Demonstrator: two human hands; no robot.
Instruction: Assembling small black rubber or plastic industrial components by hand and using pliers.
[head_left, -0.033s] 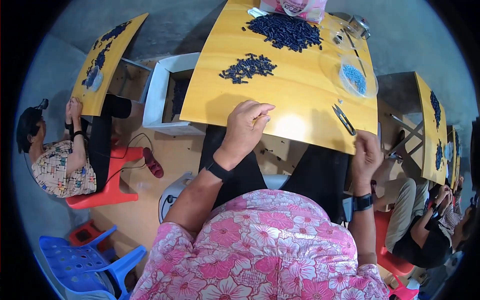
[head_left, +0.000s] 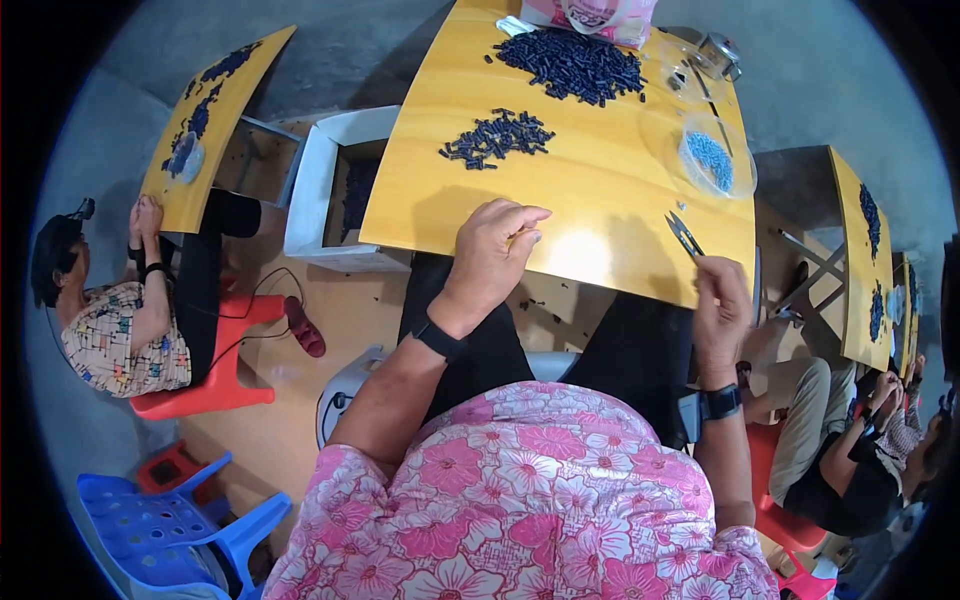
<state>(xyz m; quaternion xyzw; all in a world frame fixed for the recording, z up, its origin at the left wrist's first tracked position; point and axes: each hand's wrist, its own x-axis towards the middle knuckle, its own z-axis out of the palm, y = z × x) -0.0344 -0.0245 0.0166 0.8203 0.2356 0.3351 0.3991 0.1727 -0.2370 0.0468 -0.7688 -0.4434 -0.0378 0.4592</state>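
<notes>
My left hand (head_left: 490,255) is at the table's near edge, thumb and forefinger bent close together in a pinch; whether a tiny thing sits between them I cannot make out. At the right end of that edge my right hand (head_left: 724,300) has its fingers curled in. It covers the handle end of a pair of dark thread snips (head_left: 685,235), whose blades show on the tabletop, pointing away from me. The hand's own grip is hidden. Beyond my left hand lies a small pile of short black tubular pieces (head_left: 498,138).
On the yellow table (head_left: 590,190) are a larger heap of black pieces (head_left: 570,65), a clear tub of small blue pieces (head_left: 710,162), another clear container (head_left: 685,80), a metal pot (head_left: 720,55) and a pink bag (head_left: 590,15). A white box (head_left: 315,215) stands left. People sit at tables either side.
My right hand has moved left and slightly up, from beside the thread snips to over their handle end. The left hand stays as it was.
</notes>
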